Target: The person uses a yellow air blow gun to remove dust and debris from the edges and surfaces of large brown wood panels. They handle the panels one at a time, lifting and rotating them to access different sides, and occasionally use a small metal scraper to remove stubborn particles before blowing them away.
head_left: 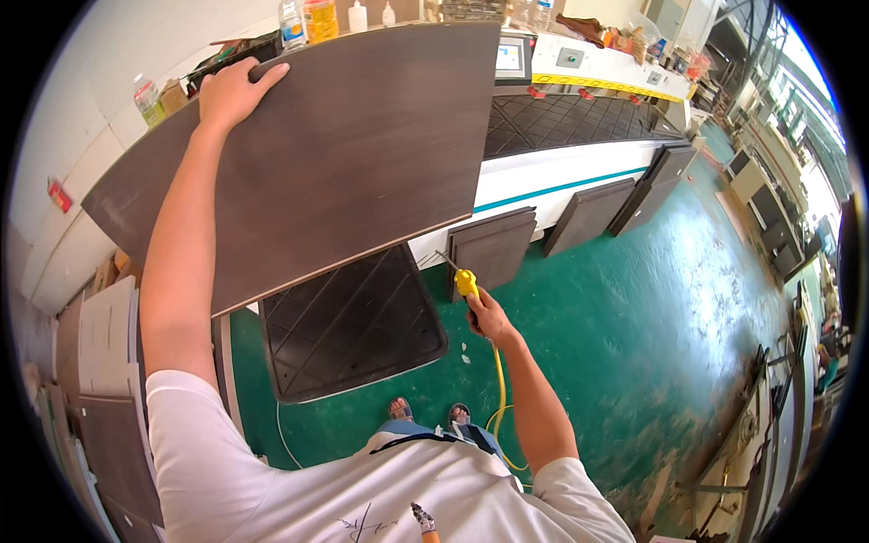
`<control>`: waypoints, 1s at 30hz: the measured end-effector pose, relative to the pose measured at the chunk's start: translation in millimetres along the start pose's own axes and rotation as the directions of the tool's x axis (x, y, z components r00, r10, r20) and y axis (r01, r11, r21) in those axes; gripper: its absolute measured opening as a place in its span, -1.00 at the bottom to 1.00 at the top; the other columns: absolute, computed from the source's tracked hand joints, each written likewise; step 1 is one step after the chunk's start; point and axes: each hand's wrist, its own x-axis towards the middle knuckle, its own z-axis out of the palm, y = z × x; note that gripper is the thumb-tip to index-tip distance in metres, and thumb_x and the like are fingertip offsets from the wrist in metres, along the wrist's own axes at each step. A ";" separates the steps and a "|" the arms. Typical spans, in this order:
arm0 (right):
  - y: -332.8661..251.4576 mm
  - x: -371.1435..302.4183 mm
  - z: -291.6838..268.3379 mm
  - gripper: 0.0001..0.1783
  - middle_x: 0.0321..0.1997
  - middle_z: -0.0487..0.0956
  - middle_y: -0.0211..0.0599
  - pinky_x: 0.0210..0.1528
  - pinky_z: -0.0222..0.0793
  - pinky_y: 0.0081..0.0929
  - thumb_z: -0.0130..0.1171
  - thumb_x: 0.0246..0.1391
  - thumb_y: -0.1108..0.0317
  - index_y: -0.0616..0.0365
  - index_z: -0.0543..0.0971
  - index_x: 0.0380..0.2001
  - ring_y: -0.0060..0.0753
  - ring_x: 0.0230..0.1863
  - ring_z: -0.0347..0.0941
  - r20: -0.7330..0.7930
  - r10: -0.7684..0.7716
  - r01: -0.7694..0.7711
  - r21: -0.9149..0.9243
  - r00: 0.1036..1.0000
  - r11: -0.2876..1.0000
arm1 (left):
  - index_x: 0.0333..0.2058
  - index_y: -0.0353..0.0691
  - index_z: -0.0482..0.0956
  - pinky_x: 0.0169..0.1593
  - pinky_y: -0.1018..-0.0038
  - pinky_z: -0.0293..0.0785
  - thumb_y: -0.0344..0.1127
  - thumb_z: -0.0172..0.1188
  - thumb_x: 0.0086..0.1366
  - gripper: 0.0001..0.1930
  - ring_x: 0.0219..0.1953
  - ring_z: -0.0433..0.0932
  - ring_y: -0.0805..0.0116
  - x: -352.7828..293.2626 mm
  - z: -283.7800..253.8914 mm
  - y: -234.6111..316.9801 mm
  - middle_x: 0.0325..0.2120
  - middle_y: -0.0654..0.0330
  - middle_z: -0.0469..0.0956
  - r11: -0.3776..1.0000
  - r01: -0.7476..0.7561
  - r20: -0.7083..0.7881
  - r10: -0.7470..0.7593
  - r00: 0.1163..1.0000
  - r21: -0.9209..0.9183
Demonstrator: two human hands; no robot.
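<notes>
My left hand (237,93) grips the top edge of a large dark brown panel (344,163), thumb on the near face and fingers over the far side. The panel stands tilted in front of me; its lower edge is above a black ribbed mat or tray (353,317). In my right hand (490,317) is a yellow air blow gun (466,282), its thin metal nozzle directed up and left, near the panel's lower right corner. A yellow hose (501,389) runs down from it to the floor.
Behind the panel is a long white machine (561,195) with a black grid bed (561,122) and a control screen (513,58). Smaller dark panels (491,249) lean against its front. Bottles (320,18) line its top. More boards (109,335) stand at my left. The floor (625,344) is green.
</notes>
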 end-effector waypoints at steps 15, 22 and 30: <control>-129.9 14.6 -46.2 -0.58 -0.53 0.36 -0.50 -0.58 0.20 -0.57 -0.01 0.48 0.06 0.01 0.40 0.25 -0.64 -0.62 0.26 0.167 -0.163 0.117 0.258 0.972 0.959 | -0.20 -0.19 0.67 0.17 0.02 0.33 0.43 -0.05 0.37 -0.29 0.02 0.55 -0.08 -1.0 -17.6 28.3 -0.16 -0.01 0.68 0.994 0.109 0.115 -0.111 0.987 0.020; -204.5 7.1 -45.7 -0.55 -0.49 0.40 -0.51 -0.51 0.26 -0.62 0.04 0.46 0.05 0.05 0.39 0.25 -0.68 -0.56 0.29 0.375 -0.247 0.176 0.214 0.893 0.961 | -0.11 -0.19 0.71 0.19 0.02 0.34 0.45 -0.04 0.35 -0.26 0.03 0.56 -0.12 -8.1 -30.6 29.1 -0.16 -0.16 0.67 0.987 0.160 0.159 -0.157 0.975 -0.006; -299.3 -16.7 -43.3 -0.58 -0.53 0.32 -0.49 -0.59 0.11 -0.64 -0.04 0.49 0.02 0.00 0.36 0.21 -0.65 -0.63 0.22 0.252 -0.390 0.282 0.376 0.886 0.883 | -0.19 -0.14 0.69 0.11 0.00 0.35 0.39 -0.10 0.42 -0.32 -0.01 0.56 -0.07 -16.6 -26.7 24.6 -0.19 -0.03 0.68 0.995 0.097 0.065 -0.098 0.993 0.012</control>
